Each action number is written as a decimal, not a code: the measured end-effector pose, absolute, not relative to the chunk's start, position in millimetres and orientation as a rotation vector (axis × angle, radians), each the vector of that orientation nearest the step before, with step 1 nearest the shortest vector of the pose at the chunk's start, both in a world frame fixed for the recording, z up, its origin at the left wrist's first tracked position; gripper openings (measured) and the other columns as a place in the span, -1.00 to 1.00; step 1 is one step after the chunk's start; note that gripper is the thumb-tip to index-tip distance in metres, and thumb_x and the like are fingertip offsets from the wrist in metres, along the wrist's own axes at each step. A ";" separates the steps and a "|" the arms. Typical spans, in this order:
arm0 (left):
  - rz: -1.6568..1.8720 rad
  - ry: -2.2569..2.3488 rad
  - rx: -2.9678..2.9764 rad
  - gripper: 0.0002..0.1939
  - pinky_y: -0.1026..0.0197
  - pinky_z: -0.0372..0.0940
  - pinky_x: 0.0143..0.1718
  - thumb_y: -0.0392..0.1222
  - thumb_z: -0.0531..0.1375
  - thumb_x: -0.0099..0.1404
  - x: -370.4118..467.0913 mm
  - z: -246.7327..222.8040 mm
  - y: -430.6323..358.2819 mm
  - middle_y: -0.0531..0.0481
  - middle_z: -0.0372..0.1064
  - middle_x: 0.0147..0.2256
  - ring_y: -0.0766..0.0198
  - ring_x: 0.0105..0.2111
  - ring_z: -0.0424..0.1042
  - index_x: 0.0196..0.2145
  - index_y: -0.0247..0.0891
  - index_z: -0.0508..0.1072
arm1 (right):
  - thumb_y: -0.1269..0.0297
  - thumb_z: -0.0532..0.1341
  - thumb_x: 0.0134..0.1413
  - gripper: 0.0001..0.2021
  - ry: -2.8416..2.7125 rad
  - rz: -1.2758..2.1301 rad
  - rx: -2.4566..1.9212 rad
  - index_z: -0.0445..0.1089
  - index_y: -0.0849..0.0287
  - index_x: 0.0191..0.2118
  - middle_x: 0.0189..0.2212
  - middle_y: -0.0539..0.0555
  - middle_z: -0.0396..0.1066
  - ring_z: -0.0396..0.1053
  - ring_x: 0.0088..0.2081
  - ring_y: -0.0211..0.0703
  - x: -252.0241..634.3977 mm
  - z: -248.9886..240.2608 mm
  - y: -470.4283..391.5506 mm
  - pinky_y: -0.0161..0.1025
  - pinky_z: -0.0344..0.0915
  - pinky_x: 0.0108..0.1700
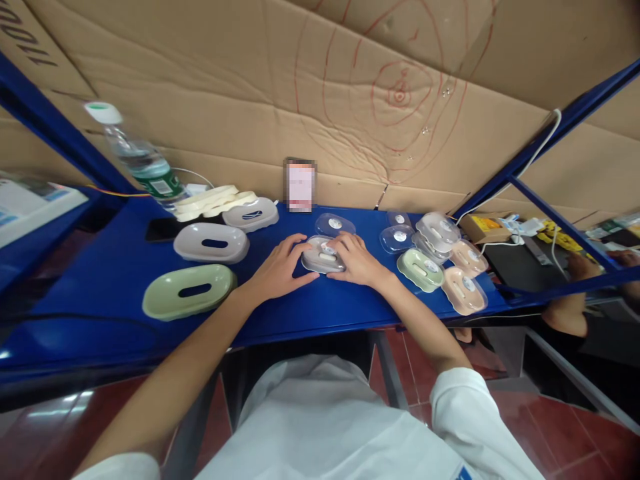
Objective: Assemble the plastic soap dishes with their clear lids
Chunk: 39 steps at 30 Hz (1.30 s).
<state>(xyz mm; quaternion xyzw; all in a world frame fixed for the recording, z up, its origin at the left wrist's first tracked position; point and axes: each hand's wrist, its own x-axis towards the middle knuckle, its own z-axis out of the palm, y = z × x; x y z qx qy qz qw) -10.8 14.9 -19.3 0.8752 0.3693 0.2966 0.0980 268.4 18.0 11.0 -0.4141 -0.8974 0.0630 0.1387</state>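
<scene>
Between my hands on the blue table lies a small grey soap dish (320, 262) under a clear lid. My left hand (280, 267) grips its left end, with the thumb along the near edge and the fingers at the far edge. From the other side my right hand (357, 260) grips the right end, its fingers over the lid. Just behind the dish rests a loose clear lid (336, 225) with a round sticker. At left are slotted oval trays: a green one (155, 297), a grey one (187, 243) and another grey one (270, 212).
Several lidded dishes stand at right, among them a green one (420, 272) and a peach one (465, 293). More clear lids (399, 238) lie beside them. A water bottle (140, 160), cream rings (215, 200) and a phone (300, 187) stand behind. Another person's arm (567, 310) shows far right.
</scene>
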 end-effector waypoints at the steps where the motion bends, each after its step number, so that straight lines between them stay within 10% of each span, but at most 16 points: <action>1: 0.881 1.086 2.585 -0.42 -0.34 0.28 0.37 0.17 0.27 0.47 -10.4 -17.9 14.3 -0.36 0.17 0.34 -0.25 0.36 0.29 0.27 -0.18 0.29 | 0.05 0.54 0.14 -0.20 -2.581 0.209 -1.218 0.26 0.12 0.40 0.28 0.33 0.28 0.24 0.36 0.39 269.9 11.6 13.9 0.38 0.27 0.38; 20: 0.797 1.095 2.624 -0.54 -0.30 0.33 0.33 0.17 0.05 0.58 -13.2 -16.4 16.4 -0.28 0.26 0.31 -0.20 0.27 0.36 0.10 -0.17 0.54 | -0.39 0.34 0.11 -0.14 -1.531 -0.436 -1.992 0.37 0.14 0.32 0.14 0.30 0.22 0.30 0.23 0.34 537.9 31.5 -158.2 0.31 0.34 0.29; 39: 0.640 1.157 2.575 -0.57 -0.36 0.35 0.26 0.19 0.08 0.55 -14.7 -29.5 19.2 -0.22 0.30 0.31 -0.22 0.23 0.39 0.07 -0.08 0.58 | -0.12 0.12 0.48 -0.45 -1.650 -0.592 -1.780 0.49 0.21 0.25 0.24 0.42 0.45 0.37 0.29 0.32 479.2 51.4 -120.8 0.28 0.26 0.35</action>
